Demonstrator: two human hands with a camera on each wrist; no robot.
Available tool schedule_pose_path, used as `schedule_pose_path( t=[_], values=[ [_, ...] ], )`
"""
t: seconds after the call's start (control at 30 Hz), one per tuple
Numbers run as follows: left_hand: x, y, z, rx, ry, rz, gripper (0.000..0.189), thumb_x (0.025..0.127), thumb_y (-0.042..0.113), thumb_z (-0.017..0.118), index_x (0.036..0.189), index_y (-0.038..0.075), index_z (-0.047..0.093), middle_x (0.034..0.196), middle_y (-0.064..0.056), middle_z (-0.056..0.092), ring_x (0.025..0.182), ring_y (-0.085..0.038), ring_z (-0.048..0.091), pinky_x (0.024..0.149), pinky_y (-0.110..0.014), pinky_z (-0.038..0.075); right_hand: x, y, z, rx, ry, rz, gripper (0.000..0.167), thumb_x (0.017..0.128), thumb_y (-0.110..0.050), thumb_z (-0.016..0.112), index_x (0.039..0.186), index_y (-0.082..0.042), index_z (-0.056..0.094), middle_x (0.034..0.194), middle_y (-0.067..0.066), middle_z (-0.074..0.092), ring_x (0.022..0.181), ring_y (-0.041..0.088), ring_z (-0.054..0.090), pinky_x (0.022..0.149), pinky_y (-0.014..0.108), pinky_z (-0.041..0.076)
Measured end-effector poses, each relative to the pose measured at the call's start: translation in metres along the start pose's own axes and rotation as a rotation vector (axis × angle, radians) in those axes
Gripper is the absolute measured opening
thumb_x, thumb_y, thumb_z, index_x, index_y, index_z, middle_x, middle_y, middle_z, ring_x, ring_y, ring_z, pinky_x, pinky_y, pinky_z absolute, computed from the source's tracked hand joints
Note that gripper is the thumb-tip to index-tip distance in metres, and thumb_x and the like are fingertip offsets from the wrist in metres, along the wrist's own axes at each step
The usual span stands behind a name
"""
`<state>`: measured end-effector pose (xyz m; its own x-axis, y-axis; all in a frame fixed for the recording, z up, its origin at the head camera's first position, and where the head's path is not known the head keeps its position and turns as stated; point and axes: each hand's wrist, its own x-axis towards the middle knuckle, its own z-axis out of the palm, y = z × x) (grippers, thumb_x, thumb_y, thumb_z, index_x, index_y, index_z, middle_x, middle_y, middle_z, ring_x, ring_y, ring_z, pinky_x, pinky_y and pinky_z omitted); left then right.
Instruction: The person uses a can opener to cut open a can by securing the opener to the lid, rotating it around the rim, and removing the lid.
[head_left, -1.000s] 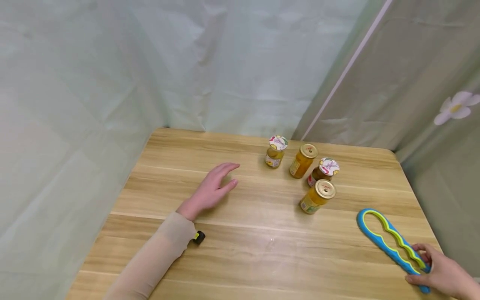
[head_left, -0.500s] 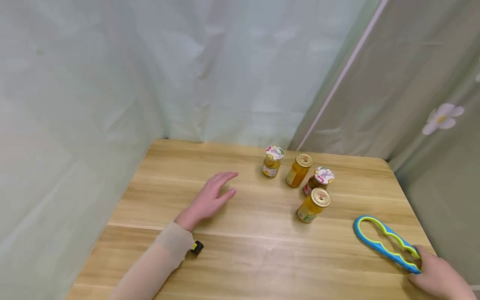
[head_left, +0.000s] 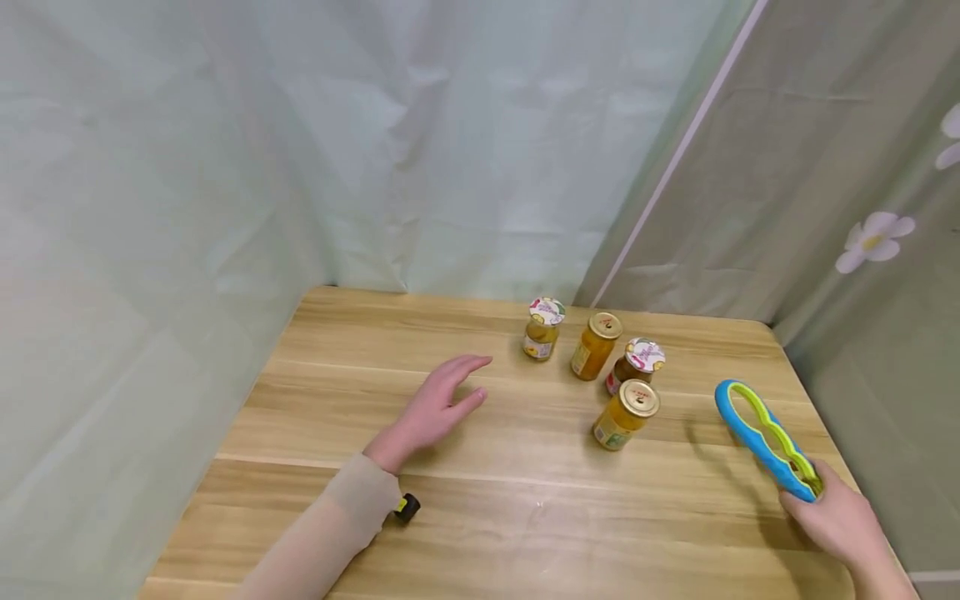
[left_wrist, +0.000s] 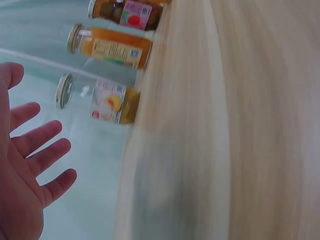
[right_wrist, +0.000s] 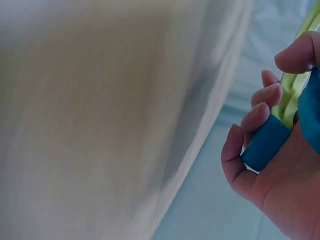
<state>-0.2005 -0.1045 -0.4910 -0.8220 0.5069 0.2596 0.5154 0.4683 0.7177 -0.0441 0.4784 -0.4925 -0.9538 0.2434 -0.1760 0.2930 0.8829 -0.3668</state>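
My right hand (head_left: 836, 517) grips the handle ends of a blue and lime-green jar opener (head_left: 756, 443), held raised over the table's right side. In the right wrist view, the fingers (right_wrist: 257, 116) curl round one blue handle end (right_wrist: 267, 142). My left hand (head_left: 435, 408) hovers at the middle of the table with fingers extended and nothing in them. To its right stand several jars: one with a patterned white lid (head_left: 542, 333), an amber one with a gold lid (head_left: 595, 350), a dark one (head_left: 643, 357) partly hidden, and a yellow one (head_left: 624, 419) in front.
The wooden table (head_left: 480, 533) meets a pale curtain (head_left: 465, 167) at its back and left. A greyish curtain with flowers (head_left: 873, 242) hangs along the right edge. A small black device (head_left: 407, 507) sits at the left sleeve's cuff.
My right hand has closed round the jar opener's handles, squeezed its loop narrower and lifted it off the table. The left hand has shifted slightly; the head view has tilted up a little.
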Motion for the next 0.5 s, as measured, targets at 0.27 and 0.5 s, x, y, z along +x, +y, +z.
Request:
schedule_pose_path(
  t=[0.27,0.5],
  values=[
    [0.015,0.022,0.029,-0.105,0.006,-0.014,0.05,0.111,0.029,0.06,0.157,0.011,0.053,0.159,-0.005,0.053,0.149,-0.026,0.045,0.123,-0.052,0.033,0.019,-0.053,-0.002,0.207,0.111,0.04,0.07,0.102,-0.025,0.062,0.155,0.009,0.032,0.127,0.038,0.053,0.102,0.048,0.055,0.069,0.04,0.041],
    [0.032,0.048,0.056,-0.315,0.043,0.012,0.048,0.11,0.022,0.062,0.155,0.01,0.054,0.152,-0.012,0.059,0.141,-0.027,0.053,0.116,-0.055,0.041,0.026,-0.104,-0.004,0.419,0.275,-0.024,0.051,0.1,-0.018,0.061,0.147,-0.002,0.046,0.11,0.018,0.054,0.092,0.03,0.048,0.068,0.038,0.038]
  ],
)
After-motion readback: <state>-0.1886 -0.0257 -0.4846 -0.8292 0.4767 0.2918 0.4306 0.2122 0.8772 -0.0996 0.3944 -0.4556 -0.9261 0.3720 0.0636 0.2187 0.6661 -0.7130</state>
